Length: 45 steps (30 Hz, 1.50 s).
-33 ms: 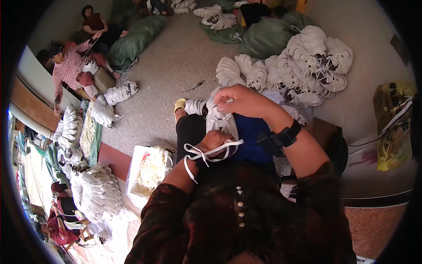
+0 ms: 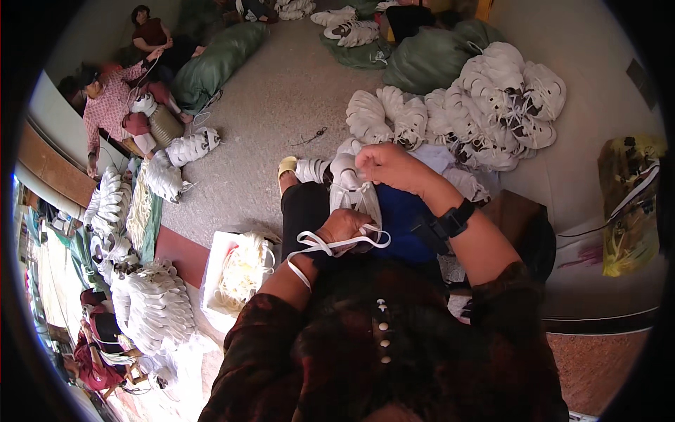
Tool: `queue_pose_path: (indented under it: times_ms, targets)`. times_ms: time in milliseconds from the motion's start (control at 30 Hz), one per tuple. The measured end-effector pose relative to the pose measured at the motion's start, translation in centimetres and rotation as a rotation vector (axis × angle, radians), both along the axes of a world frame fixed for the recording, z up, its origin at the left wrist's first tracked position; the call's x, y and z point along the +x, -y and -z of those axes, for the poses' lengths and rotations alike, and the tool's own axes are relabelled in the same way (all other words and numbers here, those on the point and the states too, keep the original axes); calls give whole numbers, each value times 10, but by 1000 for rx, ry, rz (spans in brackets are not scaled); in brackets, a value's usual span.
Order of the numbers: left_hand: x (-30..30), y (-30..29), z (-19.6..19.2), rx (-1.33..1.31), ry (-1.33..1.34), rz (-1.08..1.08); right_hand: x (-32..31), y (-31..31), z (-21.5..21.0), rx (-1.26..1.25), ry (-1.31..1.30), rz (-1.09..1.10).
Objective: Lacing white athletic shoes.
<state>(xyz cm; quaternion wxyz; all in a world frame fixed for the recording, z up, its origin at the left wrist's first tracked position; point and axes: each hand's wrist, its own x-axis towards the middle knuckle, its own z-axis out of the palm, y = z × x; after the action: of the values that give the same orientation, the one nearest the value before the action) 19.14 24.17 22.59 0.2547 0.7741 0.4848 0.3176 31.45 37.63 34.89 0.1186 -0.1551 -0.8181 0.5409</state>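
A white shoe upper (image 2: 360,199) rests over my lap, toe pointing away from me. My left hand (image 2: 343,228) is closed around its near end. A white shoelace (image 2: 320,245) loops over that hand and wrist, its ends hanging loose. Above the lacing holes, beside the upper's right edge, my right hand (image 2: 390,169) is bent with fingers curled together. Whatever those fingertips pinch is too small to make out. A dark band (image 2: 457,218) circles my right wrist.
A white box of laces (image 2: 228,281) stands left of my lap. Stacked white shoe uppers (image 2: 485,105) lie ahead on the right, more (image 2: 155,302) on the left. Green sacks (image 2: 221,67) sit on the far floor. Several people (image 2: 112,105) sit along the left side.
My right hand has moved slightly right and nearer to me. The lace over my left hand has shifted a little, its hanging loop drawn up. My left hand keeps its hold.
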Motion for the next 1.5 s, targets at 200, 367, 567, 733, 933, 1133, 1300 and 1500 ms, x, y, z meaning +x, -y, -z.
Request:
queue_pose_path:
  times_ms: [200,367,567,733,933,1133,1300,1500]
  targets:
    - [1,2,-3,75,-19,-15,-2,-4,138,-186,48,513]
    - [0,1,-7,58,-9,-34,-19,0,154,-246,-76,648]
    - [1,1,-11,70,-7,-45,-15,0,144,-487,-73,556]
    - [1,0,-9,91,15,-54,-13,-8,132,-677,-9,373]
    - [3,-1,-10,112,18,-52,-14,-3,147,-287,-39,488]
    - [3,0,-8,99,21,-61,-18,3,146,-402,-134,622]
    - [4,1,-8,107,22,-63,-13,-3,136,-625,-59,512]
    - [4,1,-11,116,10,-60,-12,-7,147,-592,-114,542]
